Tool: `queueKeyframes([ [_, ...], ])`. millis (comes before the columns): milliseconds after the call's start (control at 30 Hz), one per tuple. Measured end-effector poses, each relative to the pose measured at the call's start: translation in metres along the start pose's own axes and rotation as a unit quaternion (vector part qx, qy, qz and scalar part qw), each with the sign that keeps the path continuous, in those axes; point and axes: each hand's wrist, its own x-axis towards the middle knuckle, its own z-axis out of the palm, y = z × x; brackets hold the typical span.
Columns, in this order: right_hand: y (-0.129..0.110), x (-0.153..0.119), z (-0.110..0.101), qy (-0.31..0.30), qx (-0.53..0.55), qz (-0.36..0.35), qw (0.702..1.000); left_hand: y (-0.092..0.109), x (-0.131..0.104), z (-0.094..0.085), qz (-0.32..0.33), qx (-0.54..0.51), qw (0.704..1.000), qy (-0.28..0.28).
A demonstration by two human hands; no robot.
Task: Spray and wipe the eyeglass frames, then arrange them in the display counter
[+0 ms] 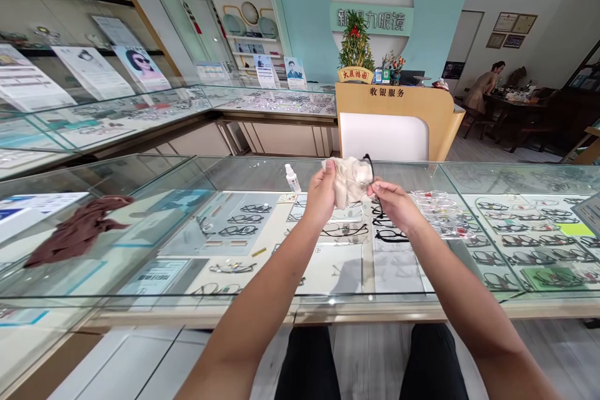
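My left hand (pixel 324 190) is closed on a cream cleaning cloth (pixel 347 190), thumb up along its edge. The cloth lies against a lens of a pair of eyeglasses (pixel 370 165) with dark temples. Pinched between the fingers of my right hand (pixel 392 200) is the frame of these eyeglasses. Both hands are held over the glass counter, close together. Left of them, a small white spray bottle (pixel 292 179) stands upright on the counter top. Part of the eyeglasses is hidden behind the cloth and fingers.
Rows of spectacles (pixel 246 220) lie inside the glass display counter (pixel 300 297). A crumpled brown cloth (pixel 82 228) rests on the left. Clear frames (pixel 440 212) are heaped right of my hands. Beyond stand a wooden cashier desk (pixel 445 119) and a person (pixel 485 87) at a far table.
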Motion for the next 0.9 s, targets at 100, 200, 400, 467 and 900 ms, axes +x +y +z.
queueKeyframes([
  [100,-0.007,0.002,-0.008,0.029,0.019,-0.028,0.999,0.001,0.006,-0.002,-0.012,-0.023,1.0,0.017],
  [200,-0.013,0.005,-0.017,0.053,0.024,-0.045,0.997,0.004,0.0,-0.002,-0.042,0.009,0.999,-0.017],
  [400,-0.019,0.008,-0.033,0.077,0.029,-0.054,0.995,0.005,-0.05,0.01,-0.123,0.215,0.918,-0.31],
  [467,-0.02,0.007,-0.036,0.07,0.024,-0.055,0.996,0.004,-0.07,0.017,-0.09,0.268,0.857,-0.43],
  [900,-0.031,0.002,-0.037,0.043,0.001,-0.074,0.996,-0.024,-0.074,0.013,0.304,0.392,0.76,-0.42],
])
